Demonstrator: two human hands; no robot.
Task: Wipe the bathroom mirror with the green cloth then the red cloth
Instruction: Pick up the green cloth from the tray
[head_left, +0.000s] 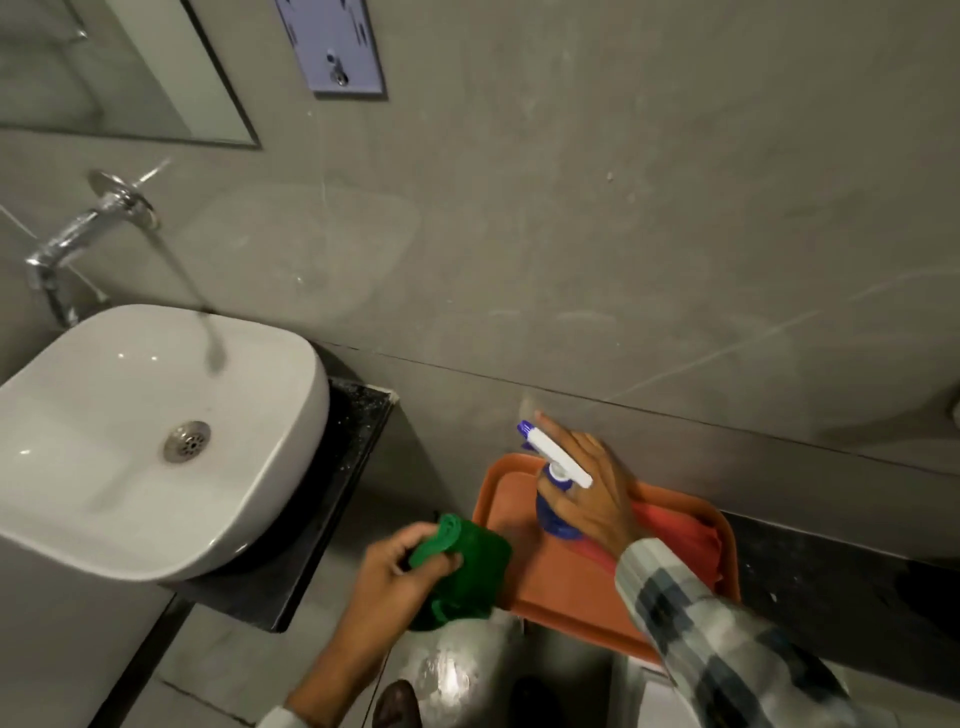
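Left hand (402, 561), at 6 o'clock in the view: fingers curled around the bunched green cloth (462, 564), which is clenched in the palm and hangs just left of the tray's near-left corner. Right hand (587, 493), at about 5 o'clock: wrapped around the neck of a blue spray bottle (553, 512) with a white trigger head (558, 457) and a blue nozzle pointing toward 11 o'clock; index finger extended past the head. The sleeve (717, 634) on this arm is plaid. The bottle stands over the orange tray (566, 587), which rests on a dark ledge along the wall. The red cloth (685, 535) lies in the tray at its 3 o'clock side, partly hidden by the right wrist. White basin (156, 441) on a black counter (337, 467) at 9 o'clock; wall tap (78, 234) above it at 10 o'clock. Mirror (104, 67), lower corner only, at 11 o'clock. A purple wall plate (332, 47) at 12 o'clock.
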